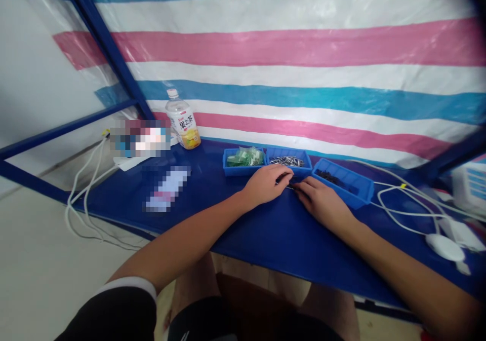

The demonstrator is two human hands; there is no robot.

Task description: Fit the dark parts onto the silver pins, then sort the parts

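Observation:
My left hand [267,184] and my right hand [322,199] meet low over the blue table, just in front of the bins. Between their fingertips shows a thin, shiny metal piece [289,187], its left end in the closed fingers of my left hand. My right fingers are pinched at its other end; whatever else they hold is hidden. Behind the hands, a blue bin [243,171] holds green plastic packets [246,157]. Beside it, a second bin [304,169] contains thin metal pieces [285,161]. Small black parts [327,176] lie in the angled right bin [355,199].
A drink bottle [183,120] stands at the back left, near a blurred-out flat object [168,189]. White cables [398,213] and a round white device [445,248] occupy the right side. More cables [85,189] hang past the left edge. Striped plastic sheeting [288,47] closes off the back.

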